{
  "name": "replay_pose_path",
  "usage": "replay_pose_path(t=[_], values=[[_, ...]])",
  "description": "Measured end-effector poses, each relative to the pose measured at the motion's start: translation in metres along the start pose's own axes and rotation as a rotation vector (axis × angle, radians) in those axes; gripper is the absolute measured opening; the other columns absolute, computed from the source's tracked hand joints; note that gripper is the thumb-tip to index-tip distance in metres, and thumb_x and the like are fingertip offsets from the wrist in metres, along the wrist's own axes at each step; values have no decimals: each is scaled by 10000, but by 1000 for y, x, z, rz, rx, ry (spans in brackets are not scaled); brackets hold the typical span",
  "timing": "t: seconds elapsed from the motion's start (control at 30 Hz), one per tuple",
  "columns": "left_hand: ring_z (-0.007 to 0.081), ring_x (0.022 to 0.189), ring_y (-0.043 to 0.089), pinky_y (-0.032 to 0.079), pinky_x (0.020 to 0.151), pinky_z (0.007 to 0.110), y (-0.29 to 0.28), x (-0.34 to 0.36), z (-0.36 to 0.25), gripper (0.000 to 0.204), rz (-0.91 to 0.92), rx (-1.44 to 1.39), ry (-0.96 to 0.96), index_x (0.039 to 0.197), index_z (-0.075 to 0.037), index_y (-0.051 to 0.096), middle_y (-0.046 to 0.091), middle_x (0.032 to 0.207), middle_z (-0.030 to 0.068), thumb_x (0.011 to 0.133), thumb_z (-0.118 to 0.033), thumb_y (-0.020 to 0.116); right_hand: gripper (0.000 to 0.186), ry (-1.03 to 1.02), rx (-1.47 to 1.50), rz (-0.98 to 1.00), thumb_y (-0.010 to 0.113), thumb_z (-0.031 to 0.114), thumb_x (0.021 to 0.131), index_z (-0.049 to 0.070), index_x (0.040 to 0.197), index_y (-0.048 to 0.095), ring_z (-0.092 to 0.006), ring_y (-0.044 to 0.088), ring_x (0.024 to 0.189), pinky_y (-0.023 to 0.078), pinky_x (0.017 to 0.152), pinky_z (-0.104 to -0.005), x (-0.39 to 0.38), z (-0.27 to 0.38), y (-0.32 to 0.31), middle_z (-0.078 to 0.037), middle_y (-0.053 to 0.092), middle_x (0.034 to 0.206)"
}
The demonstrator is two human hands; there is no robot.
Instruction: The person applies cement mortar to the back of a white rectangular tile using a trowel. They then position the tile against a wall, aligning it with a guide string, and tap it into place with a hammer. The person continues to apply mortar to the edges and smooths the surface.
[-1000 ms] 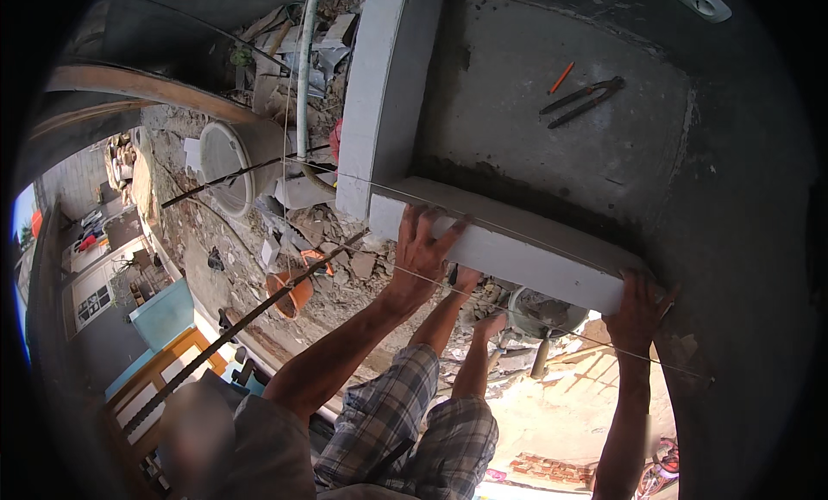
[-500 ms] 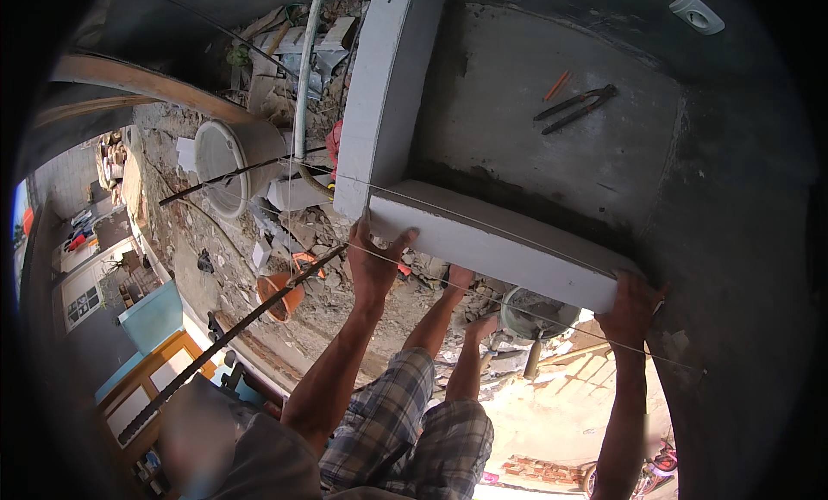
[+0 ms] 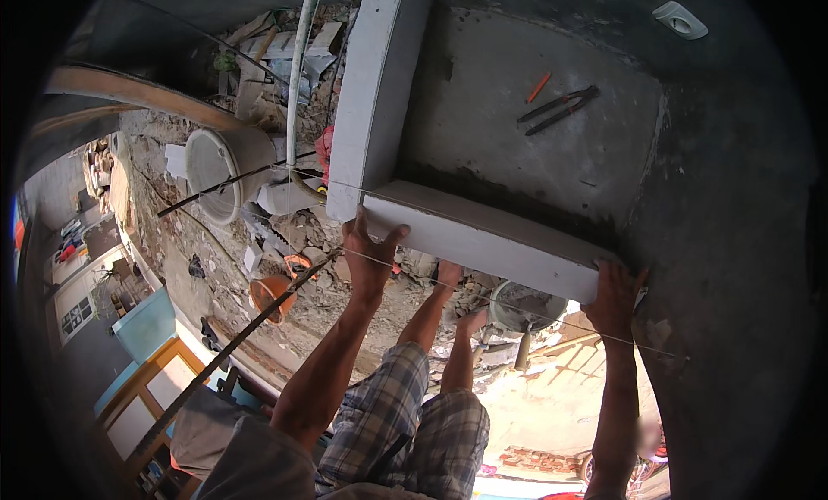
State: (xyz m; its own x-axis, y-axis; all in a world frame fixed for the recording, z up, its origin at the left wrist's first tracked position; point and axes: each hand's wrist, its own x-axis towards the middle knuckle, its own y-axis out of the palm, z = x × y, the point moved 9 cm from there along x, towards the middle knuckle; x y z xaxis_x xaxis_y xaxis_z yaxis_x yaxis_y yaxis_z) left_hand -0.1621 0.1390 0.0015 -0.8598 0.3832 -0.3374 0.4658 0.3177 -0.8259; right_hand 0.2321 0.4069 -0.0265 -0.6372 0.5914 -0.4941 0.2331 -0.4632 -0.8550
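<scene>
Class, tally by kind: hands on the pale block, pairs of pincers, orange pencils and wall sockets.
Left hand and right hand on the pale block: 2
Pincers on the grey surface: 1
Orange pencil: 1
White wall socket: 1
Total: 5

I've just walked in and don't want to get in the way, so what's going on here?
Someone has both hands on a long pale-grey block: the left hand at its left end, thumb against the front face, and the right hand at the other end. The block makes a corner with a second pale-grey block, along two sides of a grey concrete surface. Black pincers and an orange pencil-like stick lie on that surface, untouched.
</scene>
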Motion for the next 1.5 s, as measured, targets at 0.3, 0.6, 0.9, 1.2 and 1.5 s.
replay_pose_path(t=[0.3,0.6,0.9,1.2,1.5], values=[[417,1089,647,531,949,483,-3,-3,-6,848,-2,-2,10,1422,151,542,627,1163,287,793,-281,913,771,39,-27,63,861,154,706,136,1390,507,-367,540,1349,149,1234,-789,-1,-1,7,-116,594,1318],[513,1418,441,440,1154,497,16,-29,2,1017,-158,16,68,1588,127,297,388,1519,389,870,-311,870,841,51,-74,65,876,181,699,143,1427,459,-371,525,1380,150,1217,-807,1,-16,30,-113,579,1354],[537,1593,161,175,1190,799,72,-289,16,1015,614,20,130,1702,-81,123,103,1726,331,967,-377,757,841,-2,68,119,872,148,673,122,1408,464,-416,548,1298,366,1134,-672,7,-11,18,-154,569,1335],[517,1593,199,176,1227,749,-49,-327,114,907,602,252,68,1646,-104,362,250,1715,282,929,-468,781,895,-107,81,58,879,164,648,105,1440,467,-415,579,1294,502,1059,-533,13,-28,38,-204,598,1377],[522,1591,201,141,1224,760,-123,-351,146,936,821,437,170,1630,-112,405,228,1732,267,879,-494,811,1225,151,-246,138,979,406,638,233,1635,288,-390,385,1512,338,1181,-713,-1,5,12,-126,433,1615]])
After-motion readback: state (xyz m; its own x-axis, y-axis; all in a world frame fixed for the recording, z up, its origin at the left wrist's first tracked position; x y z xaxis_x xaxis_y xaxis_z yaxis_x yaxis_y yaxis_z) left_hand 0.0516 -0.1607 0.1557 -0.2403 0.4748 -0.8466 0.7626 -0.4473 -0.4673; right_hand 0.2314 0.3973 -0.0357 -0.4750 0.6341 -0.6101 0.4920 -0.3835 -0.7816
